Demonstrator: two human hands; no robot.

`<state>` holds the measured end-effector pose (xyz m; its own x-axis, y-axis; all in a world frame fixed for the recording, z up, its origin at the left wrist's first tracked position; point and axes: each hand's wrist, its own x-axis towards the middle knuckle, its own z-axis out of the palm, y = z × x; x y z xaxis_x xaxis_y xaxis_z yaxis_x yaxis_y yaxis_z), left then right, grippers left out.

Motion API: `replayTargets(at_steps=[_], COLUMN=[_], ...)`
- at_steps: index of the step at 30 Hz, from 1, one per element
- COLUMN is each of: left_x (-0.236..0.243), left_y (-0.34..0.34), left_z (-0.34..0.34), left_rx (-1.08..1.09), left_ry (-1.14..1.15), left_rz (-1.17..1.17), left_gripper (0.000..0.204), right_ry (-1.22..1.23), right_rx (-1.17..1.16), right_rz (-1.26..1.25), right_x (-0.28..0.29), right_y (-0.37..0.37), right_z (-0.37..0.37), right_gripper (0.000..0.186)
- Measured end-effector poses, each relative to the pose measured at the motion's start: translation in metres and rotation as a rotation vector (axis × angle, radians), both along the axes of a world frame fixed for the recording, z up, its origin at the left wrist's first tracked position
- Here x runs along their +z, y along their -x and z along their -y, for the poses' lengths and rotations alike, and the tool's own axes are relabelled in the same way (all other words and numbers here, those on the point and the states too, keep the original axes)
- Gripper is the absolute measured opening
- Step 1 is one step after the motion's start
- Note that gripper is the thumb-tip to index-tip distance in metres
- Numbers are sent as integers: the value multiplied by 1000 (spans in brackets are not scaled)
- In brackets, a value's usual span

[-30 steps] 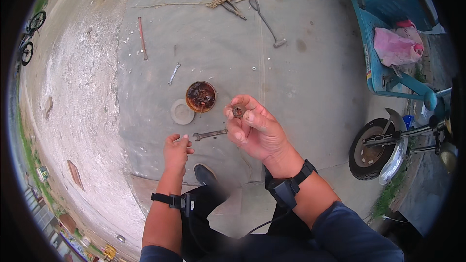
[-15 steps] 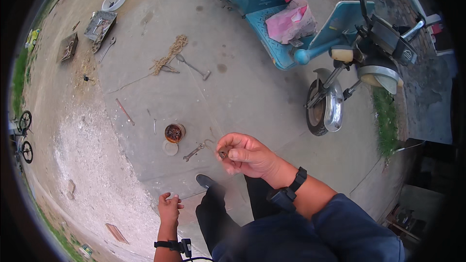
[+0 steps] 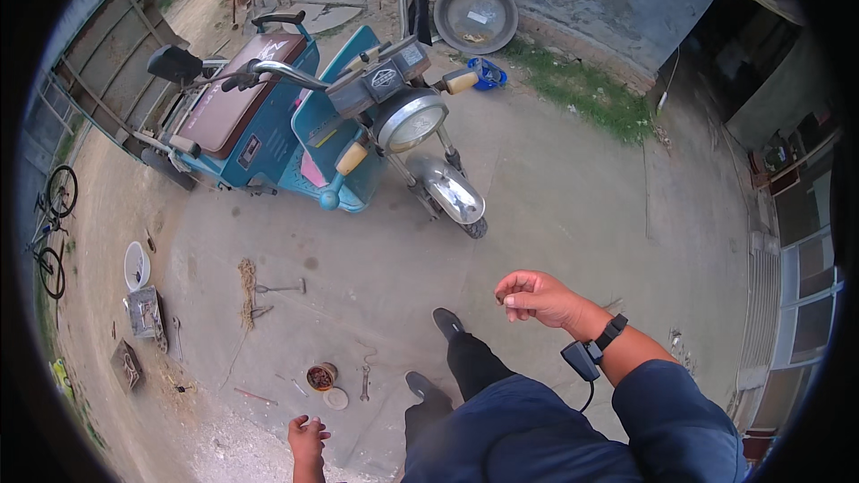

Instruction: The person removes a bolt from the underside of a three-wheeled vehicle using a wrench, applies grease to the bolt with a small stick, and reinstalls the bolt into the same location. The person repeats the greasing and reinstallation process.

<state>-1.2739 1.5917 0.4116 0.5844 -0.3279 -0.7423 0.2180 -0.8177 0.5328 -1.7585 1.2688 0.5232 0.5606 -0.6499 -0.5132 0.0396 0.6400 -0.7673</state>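
While one tricycle stands, two hands.

Small dark part (blurred) pinched in fingertips.

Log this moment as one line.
right hand: pinching small part | left hand: empty, low | nearby: tin, wrench, trike

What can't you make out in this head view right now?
- Small dark piece pinched in the right hand: too small to identify.
- Left hand: forearm cut off by the lower edge.
- Contents of the round tin on the ground: too small.
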Motion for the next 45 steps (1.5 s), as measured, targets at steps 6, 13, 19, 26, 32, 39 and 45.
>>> replayTargets(at_steps=[6, 13, 19, 26, 32, 39, 45], left_x=[19, 9, 27, 11, -19, 2, 25], left_y=[72, 221, 383, 465, 504, 529, 509], left_z=[112, 265, 425, 570, 700, 883, 1015], left_rx=[-237, -510, -807, -1063, -1080, -983, -851], left_ry=[50, 25, 38, 32, -36, 82, 101], left_rz=[-28, -58, -148, -116, -140, -188, -83], left_gripper=[43, 48, 53, 53, 56, 55, 53], right_ry=[3, -66, 59, 229, 309, 262, 283], right_rx=[-245, -550, -693, -657, -468, -478, -380], right_rz=[-24, 12, -98, -181, -139, -116, -135], right_x=[5, -15, 30, 51, 45, 55, 68], right_y=[116, 282, 418, 463, 465, 470, 467], right_z=[-24, 8, 90, 237, 403, 602, 774], right_gripper=[23, 19, 21, 24, 24, 26, 27])
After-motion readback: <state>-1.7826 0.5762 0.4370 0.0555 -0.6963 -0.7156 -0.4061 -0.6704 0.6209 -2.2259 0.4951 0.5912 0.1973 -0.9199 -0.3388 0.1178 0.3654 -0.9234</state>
